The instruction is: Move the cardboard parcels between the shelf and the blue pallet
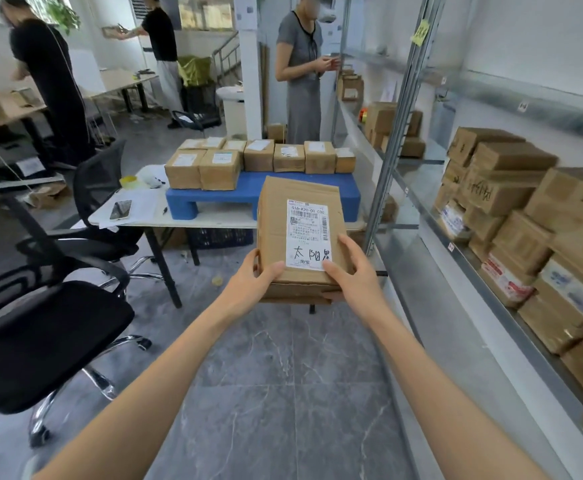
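Grey floor below; both arms outstretched, left hand (260, 277) and right hand (350, 268) clamp a parcel (300, 233), underside hidden, short of the pallet (248, 192).

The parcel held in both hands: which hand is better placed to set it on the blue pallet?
Probably left. The left hand grips the parcel on the side toward the blue pallet's bare front; the right hand is on the shelf side.

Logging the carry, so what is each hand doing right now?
Left hand: closed on the near left corner of the labelled cardboard parcel.
Right hand: closed on the parcel's near right corner.
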